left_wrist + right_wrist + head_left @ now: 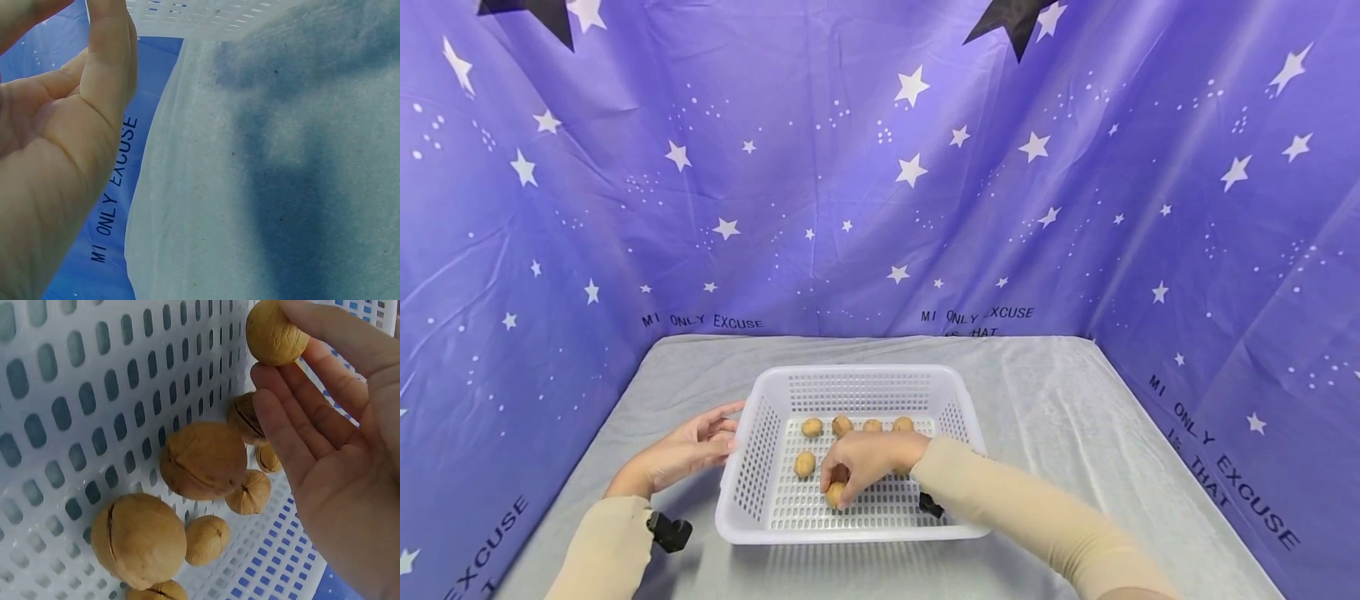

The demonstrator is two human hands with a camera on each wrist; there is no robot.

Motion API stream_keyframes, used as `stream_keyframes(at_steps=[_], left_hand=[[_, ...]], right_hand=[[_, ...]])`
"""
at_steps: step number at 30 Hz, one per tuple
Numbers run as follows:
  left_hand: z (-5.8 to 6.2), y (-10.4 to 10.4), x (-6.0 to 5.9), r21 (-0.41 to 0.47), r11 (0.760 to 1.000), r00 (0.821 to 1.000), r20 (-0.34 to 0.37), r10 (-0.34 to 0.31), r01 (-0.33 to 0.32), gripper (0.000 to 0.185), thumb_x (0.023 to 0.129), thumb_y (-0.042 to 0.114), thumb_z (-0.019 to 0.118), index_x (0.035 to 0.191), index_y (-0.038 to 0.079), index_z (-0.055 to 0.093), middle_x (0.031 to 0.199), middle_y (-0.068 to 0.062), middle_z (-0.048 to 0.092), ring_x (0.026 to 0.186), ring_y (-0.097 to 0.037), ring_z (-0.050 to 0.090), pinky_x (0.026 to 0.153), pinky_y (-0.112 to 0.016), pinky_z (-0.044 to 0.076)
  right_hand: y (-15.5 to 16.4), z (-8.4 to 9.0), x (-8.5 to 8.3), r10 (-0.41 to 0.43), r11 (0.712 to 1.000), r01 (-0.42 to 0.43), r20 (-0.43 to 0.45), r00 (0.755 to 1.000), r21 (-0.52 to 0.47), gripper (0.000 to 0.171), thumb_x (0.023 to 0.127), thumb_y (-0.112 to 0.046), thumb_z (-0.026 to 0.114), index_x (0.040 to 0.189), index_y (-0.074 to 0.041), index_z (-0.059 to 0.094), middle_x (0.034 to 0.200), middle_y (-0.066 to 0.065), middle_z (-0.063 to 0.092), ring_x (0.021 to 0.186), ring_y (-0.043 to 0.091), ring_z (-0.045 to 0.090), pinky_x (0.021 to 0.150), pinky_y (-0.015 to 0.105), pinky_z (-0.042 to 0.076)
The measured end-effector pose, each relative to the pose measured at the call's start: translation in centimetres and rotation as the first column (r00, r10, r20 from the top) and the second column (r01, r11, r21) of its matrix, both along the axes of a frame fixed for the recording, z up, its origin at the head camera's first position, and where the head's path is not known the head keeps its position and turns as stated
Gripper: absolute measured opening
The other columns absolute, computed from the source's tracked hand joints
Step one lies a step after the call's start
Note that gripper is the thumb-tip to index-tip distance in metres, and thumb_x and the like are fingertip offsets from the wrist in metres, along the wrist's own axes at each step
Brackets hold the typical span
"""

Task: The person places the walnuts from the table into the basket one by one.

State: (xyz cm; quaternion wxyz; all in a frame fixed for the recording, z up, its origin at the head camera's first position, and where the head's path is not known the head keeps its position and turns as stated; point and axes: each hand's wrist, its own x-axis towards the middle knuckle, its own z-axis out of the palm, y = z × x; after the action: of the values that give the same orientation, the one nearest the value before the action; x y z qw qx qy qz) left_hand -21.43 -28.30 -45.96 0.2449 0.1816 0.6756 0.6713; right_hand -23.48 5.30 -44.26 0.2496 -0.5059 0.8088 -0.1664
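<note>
White perforated basket (752,467) | right hand (865,463) pinches ridged round walnut (836,495) | left hand (688,450) relaxed, touching rim

- Walnuts (812,427): seven can be counted in the head view. Four sit in a row at the far side of the basket floor, one lies nearer on the left, and two are at the fingertips, one partly hidden.
- White perforated basket (752,467): one.
- Hands: two, the left hand (688,450) and the right hand (865,462).
</note>
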Motion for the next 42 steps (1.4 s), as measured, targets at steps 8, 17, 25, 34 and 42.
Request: stream_keyframes(at_steps=[8, 17, 25, 34, 42], left_hand=[[-0.2, -0.2, 0.0, -0.005, 1.0, 1.0, 0.001, -0.002, 0.002, 0.073, 0.1, -0.002, 0.054, 0.158, -0.002, 0.009, 0.132, -0.023, 0.049, 0.115, -0.023, 0.059, 0.098, -0.043, 0.052], [-0.3, -0.1, 0.1, 0.002, 1.0, 1.0, 0.002, 0.001, -0.001, 0.073, 0.1, -0.002, 0.054, 0.158, -0.003, 0.009, 0.132, -0.024, 0.049, 0.115, -0.023, 0.059, 0.098, -0.043, 0.052], [-0.5, -0.2, 0.0, 0.02, 1.0, 1.0, -0.006, -0.006, 0.006, 0.072, 0.1, -0.003, 0.054, 0.157, -0.003, 0.01, 0.132, -0.027, 0.049, 0.115, -0.024, 0.06, 0.098, -0.044, 0.052], [-0.5, -0.2, -0.3, 0.018, 1.0, 1.0, -0.003, -0.008, 0.008, 0.072, 0.1, -0.003, 0.055, 0.157, -0.003, 0.011, 0.129, -0.021, 0.052, 0.114, -0.023, 0.06, 0.097, -0.043, 0.052], [-0.1, -0.3, -0.3, 0.021, 1.0, 1.0, 0.001, -0.013, 0.013, 0.072, 0.1, -0.003, 0.054, 0.157, -0.003, 0.009, 0.132, -0.025, 0.051, 0.115, -0.023, 0.06, 0.098, -0.043, 0.052]], right_hand=[[-0.5, -0.2, 0.4, 0.047, 0.999, -0.044, -0.081, 0.996, 0.029, 0.022, 0.082, -0.016, 0.085, 0.103, -0.018, 0.076, 0.092, -0.015, 0.066, 0.08, -0.004, 0.058, 0.07, 0.008, 0.046], [-0.3, 0.2, 0.5, 0.001, 0.999, 0.001, -0.045, 0.999, 0.034, 0.028, 0.081, -0.018, 0.085, 0.107, -0.016, 0.075, 0.097, -0.014, 0.066, 0.086, -0.004, 0.059, 0.076, 0.009, 0.047], [1.0, 1.8, -0.1, -0.071, 0.997, 0.072, -0.047, 0.996, 0.018, 0.035, 0.082, -0.022, 0.084, 0.114, -0.018, 0.072, 0.106, -0.011, 0.068, 0.096, 0.001, 0.061, 0.087, 0.015, 0.047], [4.4, 4.1, -1.2, -0.179, 0.982, 0.181, 0.028, 0.983, -0.055, 0.036, 0.087, -0.015, 0.079, 0.121, -0.011, 0.069, 0.119, -0.003, 0.068, 0.108, 0.014, 0.063, 0.095, 0.026, 0.05], [9.7, 6.1, -2.0, -0.258, 0.956, 0.253, -0.016, 0.966, -0.146, 0.033, 0.086, -0.013, 0.079, 0.118, -0.011, 0.07, 0.114, -0.002, 0.069, 0.104, 0.02, 0.065, 0.094, 0.041, 0.054]])
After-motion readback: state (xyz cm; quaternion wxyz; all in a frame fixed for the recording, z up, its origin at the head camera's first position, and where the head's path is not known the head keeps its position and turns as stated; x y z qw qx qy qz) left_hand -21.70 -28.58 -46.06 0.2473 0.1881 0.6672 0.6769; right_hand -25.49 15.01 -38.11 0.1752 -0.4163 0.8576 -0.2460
